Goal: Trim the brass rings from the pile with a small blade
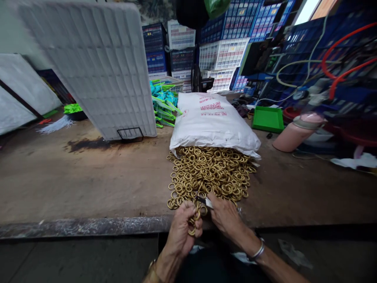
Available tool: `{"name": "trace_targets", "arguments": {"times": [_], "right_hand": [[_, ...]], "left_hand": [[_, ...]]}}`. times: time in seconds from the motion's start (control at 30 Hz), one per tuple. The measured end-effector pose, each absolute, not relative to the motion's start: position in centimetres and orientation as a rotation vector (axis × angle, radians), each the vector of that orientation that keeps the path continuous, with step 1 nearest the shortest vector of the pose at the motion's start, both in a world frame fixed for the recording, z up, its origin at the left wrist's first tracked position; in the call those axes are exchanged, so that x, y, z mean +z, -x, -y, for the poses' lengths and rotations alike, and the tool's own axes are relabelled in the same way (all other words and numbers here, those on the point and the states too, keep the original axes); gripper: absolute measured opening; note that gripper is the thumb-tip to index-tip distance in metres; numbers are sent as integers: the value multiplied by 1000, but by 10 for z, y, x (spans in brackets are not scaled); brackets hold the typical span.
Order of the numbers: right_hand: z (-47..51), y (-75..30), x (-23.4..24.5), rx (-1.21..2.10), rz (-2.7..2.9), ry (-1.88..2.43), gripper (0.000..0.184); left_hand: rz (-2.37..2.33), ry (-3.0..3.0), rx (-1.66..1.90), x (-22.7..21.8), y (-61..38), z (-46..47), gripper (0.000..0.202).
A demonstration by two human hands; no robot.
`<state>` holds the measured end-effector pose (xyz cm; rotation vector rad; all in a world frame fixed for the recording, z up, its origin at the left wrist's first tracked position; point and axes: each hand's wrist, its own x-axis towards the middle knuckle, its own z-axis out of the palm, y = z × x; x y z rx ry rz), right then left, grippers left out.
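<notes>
My left hand (185, 223) is closed around several gold-coloured rings (192, 226), which poke out between its fingers near the table's front edge. Close beside it, my right hand (225, 214) grips a small knife (208, 203) with a dark, narrow tip that points toward the rings in the left hand. Whether the knife touches a ring I cannot make out. Just beyond both hands lies a heap of loose gold rings (210, 171), spilling from the mouth of a white woven sack (212, 122) with red print.
A pale ribbed panel (100, 70) stands tilted at the left. Green and blue plastic hangers (165, 102) lie behind the sack. To the right are a green tray (268, 118) and a pink bottle (297, 131). Stacked crates (224, 55) fill the back.
</notes>
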<state>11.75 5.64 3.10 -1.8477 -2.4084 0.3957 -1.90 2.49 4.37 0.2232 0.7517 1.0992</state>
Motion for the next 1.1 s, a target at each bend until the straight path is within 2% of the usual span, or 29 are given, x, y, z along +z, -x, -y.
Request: {"name": "trace_targets", "arguments": {"times": [0.13,0.33,0.6,0.87,1.0,1.1], "right_hand": [[-58,-129,26,373,2287,1809,22],[-47,-128,22,482,2235,1788,10],[-36,-113,14,386,2295,1905,10],[-36,-110,9,356,2267,1933,17],[-32,-114,9,390,2338,1851,23],[-27,-122,9,454,2449,1696,35]], "left_hand": [[-681,-336,981,48,28,-12,20],[-877,-426,762,23,49,16,8],[-957,-351,681,-7,40,20,12],[-1033,-64,668,-47,0,9,2],[-986,-7,826,-63,-15,3,10],[-934,-11,912,-68,-21,3,9]]}}
